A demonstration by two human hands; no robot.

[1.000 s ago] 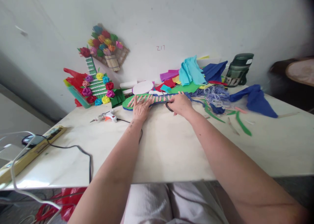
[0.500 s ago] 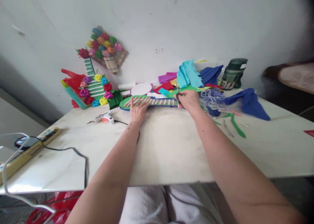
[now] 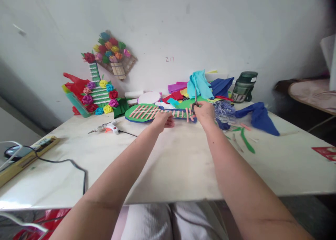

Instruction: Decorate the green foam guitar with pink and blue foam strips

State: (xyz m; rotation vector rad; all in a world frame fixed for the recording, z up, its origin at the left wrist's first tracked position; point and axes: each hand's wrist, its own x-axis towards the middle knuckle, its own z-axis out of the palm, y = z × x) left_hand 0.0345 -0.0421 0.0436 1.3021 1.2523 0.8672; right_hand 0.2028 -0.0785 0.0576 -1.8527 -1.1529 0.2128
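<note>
A flat guitar-shaped craft (image 3: 141,111) lies on the table, green on top with a blue edge, crossed by pink strips and pale strings. At the front edge of its neck is my left hand (image 3: 163,121), its fingers curled closed; whatever they pinch is hidden. My right hand (image 3: 205,112) grips a pair of dark-handled scissors (image 3: 195,99) at the neck's right end, blades pointing up. Several short pink strips (image 3: 187,114) stick out crosswise there, close to the scissors.
A glue gun (image 3: 111,128) lies at left, its cord trailing over the table. Behind stand a flower-trimmed guitar craft (image 3: 101,93) and coloured paper (image 3: 200,86). Tangled lilac yarn (image 3: 224,109), blue paper (image 3: 262,119) and a dark bottle (image 3: 244,87) are at right. A power strip (image 3: 31,156) edges the left side.
My left hand has moved right from the craft's body to its neck, its flat fingers now curled. My right hand with the scissors has shifted slightly right, uncovering pink strips at the neck's end.
</note>
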